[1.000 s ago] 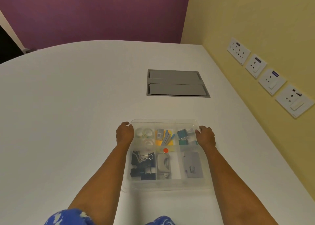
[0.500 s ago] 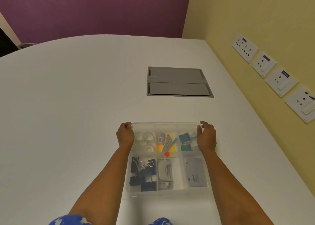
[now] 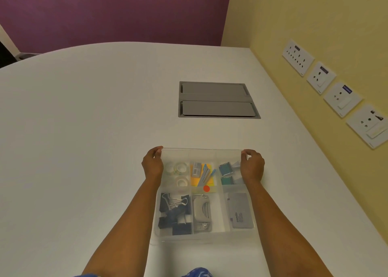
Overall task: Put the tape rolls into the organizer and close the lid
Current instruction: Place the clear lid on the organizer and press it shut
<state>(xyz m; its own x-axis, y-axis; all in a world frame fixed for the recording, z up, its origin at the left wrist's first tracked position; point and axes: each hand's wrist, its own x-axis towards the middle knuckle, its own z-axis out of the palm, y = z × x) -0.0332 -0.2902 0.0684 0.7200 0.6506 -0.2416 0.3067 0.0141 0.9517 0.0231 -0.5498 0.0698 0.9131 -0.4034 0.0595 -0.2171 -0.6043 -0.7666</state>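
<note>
The fingers (image 3: pixel 157 151) of the left hand (image 3: pixel 152 163) curl over the far left corner of the clear lid (image 3: pixel 201 153), clamped on its edge; the right hand (image 3: pixel 252 165) grips the far right corner the same way, thumb on the near side of the rim. The lid lies over the organizer (image 3: pixel 204 238), and whether its far edge is fully seated or slightly raised cannot be told.

The organizer sits on the white table (image 3: pixel 84 130), near the person's edge, with both forearms reaching along its two sides. Inside it, the tape rolls (image 3: pixel 178 173) lie in the far left compartment, three clear rings close together. The far middle compartment holds yellow sticky notes (image 3: pixel 196 180) with pens and a small card on top, and an orange dot (image 3: pixel 206 188) shows at its near edge. Green staple boxes (image 3: pixel 226 171) fill the far right compartment. In the near row, black binder clips (image 3: pixel 172 211) are on the left, a grey hole punch (image 3: pixel 202 212) in the middle, and a flat grey box (image 3: pixel 240 212) on the right.

Beyond the organizer, a grey cable hatch (image 3: pixel 217 99) is set flush into the table. To the organizer's right, on the yellow wall, a row of white wall sockets (image 3: pixel 333 94) runs diagonally.
</note>
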